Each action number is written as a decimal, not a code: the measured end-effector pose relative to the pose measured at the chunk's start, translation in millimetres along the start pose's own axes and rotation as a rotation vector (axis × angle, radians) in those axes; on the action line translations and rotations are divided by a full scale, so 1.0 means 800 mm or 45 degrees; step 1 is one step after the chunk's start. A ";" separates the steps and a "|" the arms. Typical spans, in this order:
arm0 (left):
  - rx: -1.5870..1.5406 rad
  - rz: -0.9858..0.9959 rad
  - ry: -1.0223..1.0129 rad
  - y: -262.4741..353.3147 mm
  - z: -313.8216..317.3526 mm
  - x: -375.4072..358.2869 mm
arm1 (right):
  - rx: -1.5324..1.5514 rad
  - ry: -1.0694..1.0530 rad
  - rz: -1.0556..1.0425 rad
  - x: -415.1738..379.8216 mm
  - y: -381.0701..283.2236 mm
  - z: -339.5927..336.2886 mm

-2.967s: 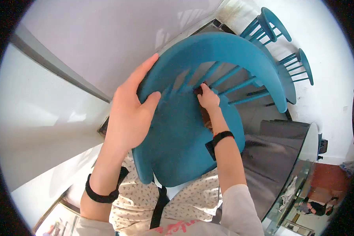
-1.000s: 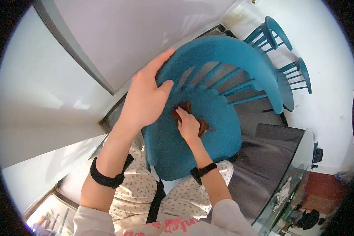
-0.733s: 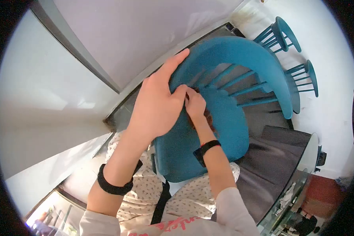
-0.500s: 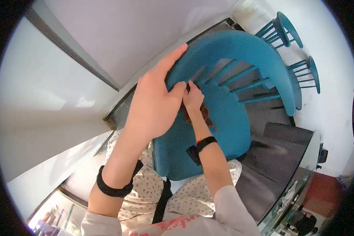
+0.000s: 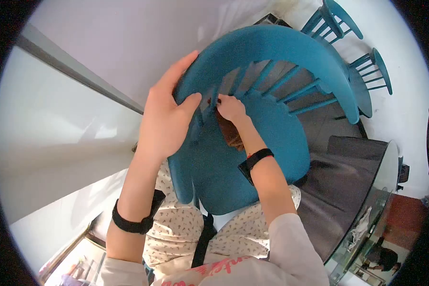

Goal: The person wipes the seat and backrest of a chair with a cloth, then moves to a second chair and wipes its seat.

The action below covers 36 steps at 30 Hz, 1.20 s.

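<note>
A blue chair (image 5: 271,40) with a curved backrest and round spindles stands in front of me. My left hand (image 5: 167,112) grips the left end of the backrest, with the thumb on its inner side and the fingers outside. Over the seat, my right hand (image 5: 232,108) is closed on a brown cloth (image 5: 229,131) beside a left spindle. The cloth hangs below the fingers onto the seat. Black bands circle both wrists.
More blue chairs (image 5: 376,71) stand at the upper right. A dark-covered surface (image 5: 319,205) with a glass edge is at the right. White panels (image 5: 71,128) rise at the left. A person (image 5: 382,257) is at the lower right.
The chair's backrest has shifted left and up in view, with my left hand on it. My right hand has moved beside a spindle, and more of the brown cloth shows.
</note>
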<state>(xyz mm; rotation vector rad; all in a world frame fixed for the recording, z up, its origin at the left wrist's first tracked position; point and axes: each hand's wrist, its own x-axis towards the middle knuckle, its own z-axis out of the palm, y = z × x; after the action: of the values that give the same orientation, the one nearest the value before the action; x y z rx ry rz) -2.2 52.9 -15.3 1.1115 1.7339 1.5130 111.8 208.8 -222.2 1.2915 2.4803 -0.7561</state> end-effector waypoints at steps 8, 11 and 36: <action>0.033 0.000 -0.008 -0.008 0.002 0.002 | 0.092 0.146 0.029 -0.040 0.016 0.007; 0.040 -0.008 0.005 -0.007 0.003 0.002 | 0.092 0.119 -0.046 -0.082 0.032 0.022; 0.035 0.021 0.001 -0.014 0.001 0.003 | 0.234 0.672 -0.339 -0.119 -0.009 0.081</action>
<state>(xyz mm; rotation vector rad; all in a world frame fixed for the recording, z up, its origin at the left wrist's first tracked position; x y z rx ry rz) -5.1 54.9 -26.4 1.1415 1.7554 1.5038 159.6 103.8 -232.2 1.3821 3.1151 -0.7996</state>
